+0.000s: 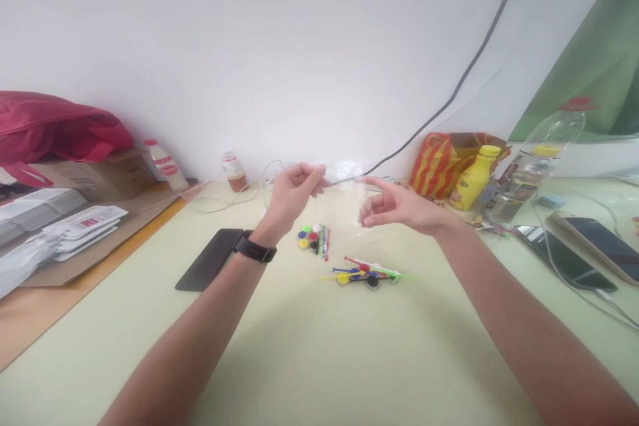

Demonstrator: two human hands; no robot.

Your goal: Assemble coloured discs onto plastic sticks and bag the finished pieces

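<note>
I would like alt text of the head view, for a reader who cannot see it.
A person's left hand pinches thin clear plastic, apparently a bag, with the right hand at its other side, above a pale green table. Two small groups of colourful pieces lie on the table.

Over by the table's left edge there's a dark flat slab. At the far left corner stands a white bottle, and along the far edge a bottle of brown liquid. Toward the far right corner I can see a striped bag, red and yellow, with a yellow bottle in front. Near the right edge lies a phone, a white cable plugged in. Past the left edge, a red bag rests on a cardboard box.
</note>
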